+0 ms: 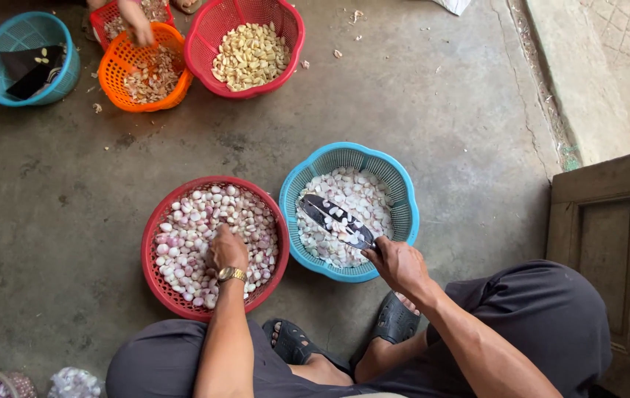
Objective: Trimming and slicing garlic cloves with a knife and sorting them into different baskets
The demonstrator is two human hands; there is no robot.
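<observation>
On the concrete floor: two baskets side by side before the seated person.
Left hand [226,250]: fingers curled down into the peeled shallots [186,236], near the middle of the red basket [149,258]; whether it has closed on one cannot be told.
Right hand [397,264]: closed around the handle of a dark knife [337,220].
Knife: blade lies over the sliced pieces in the blue basket [403,199], pointing toward its far-left rim.
Far-left corner: another person's hand [136,22] over an orange basket [112,70].
</observation>
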